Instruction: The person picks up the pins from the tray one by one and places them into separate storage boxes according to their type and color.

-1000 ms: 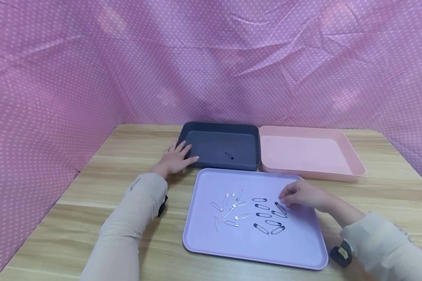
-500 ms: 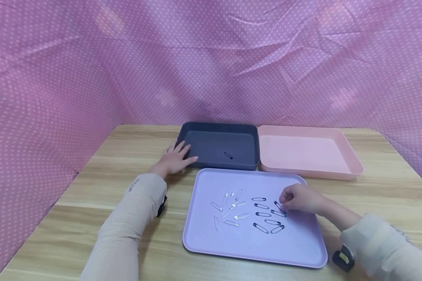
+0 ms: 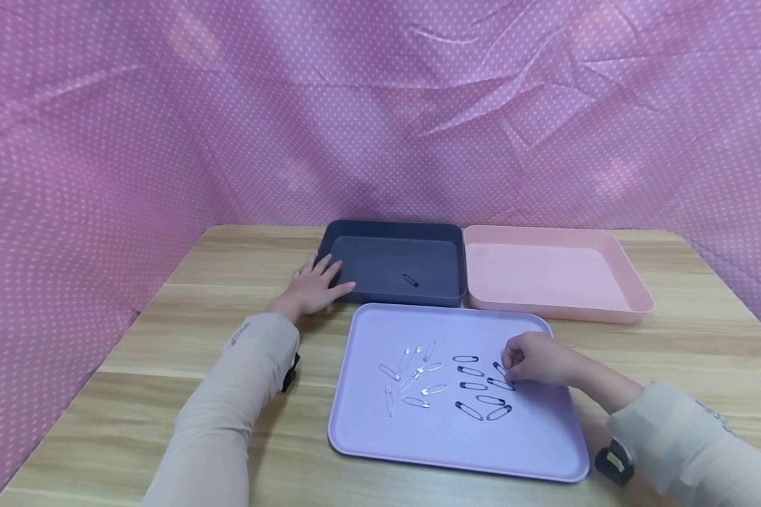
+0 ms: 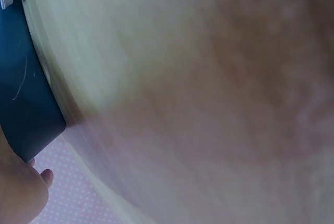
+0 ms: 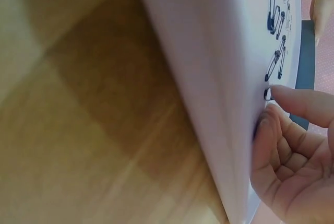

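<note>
Not much to read here, honestly. The only lettering I can spot is a small dark print on the left sleeve (image 3: 239, 335), lower left of the head view, and a similar bit on the right sleeve (image 3: 710, 415) in the lower right corner. Both are way too small and blurry to make out. The trays carry no labels or numbers that I can see, and the wrist views show no text.

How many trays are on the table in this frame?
3. The dark tray sits at the back, with the left hand resting at its corner; the pink tray is beside it; the lilac tray lies nearest, under the right hand. None seems hidden.
</note>
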Available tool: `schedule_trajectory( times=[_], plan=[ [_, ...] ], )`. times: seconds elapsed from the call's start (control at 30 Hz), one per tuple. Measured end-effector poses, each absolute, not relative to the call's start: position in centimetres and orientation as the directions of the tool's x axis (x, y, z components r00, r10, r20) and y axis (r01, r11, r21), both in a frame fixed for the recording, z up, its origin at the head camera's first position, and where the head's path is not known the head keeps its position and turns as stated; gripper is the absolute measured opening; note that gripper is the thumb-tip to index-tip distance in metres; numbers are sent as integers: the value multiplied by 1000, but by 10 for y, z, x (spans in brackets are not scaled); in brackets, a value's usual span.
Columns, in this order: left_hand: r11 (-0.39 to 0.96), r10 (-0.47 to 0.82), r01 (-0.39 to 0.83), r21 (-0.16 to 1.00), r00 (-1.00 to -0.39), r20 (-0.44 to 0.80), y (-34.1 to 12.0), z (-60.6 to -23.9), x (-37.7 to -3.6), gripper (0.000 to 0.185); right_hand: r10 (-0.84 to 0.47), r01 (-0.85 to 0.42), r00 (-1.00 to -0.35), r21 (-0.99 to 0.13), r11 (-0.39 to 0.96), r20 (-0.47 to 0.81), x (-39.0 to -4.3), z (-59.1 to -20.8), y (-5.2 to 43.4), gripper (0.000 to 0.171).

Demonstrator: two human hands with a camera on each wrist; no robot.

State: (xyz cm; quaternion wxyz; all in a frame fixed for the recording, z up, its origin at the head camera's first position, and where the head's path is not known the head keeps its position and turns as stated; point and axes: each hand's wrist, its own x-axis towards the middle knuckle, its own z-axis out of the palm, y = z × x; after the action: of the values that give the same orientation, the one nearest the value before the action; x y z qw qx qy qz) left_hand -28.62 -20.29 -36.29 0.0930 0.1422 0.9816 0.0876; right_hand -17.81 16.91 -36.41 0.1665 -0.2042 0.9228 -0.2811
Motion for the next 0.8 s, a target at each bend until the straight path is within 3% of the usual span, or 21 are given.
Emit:
schedule_trajectory(
  times=[0.8],
  plan=[
    [939, 304, 267, 215, -939, -160, -204, -364, -287, 79, -420, -285, -889, -495, 821, -184, -173, -360, 166, 10]
  ],
)
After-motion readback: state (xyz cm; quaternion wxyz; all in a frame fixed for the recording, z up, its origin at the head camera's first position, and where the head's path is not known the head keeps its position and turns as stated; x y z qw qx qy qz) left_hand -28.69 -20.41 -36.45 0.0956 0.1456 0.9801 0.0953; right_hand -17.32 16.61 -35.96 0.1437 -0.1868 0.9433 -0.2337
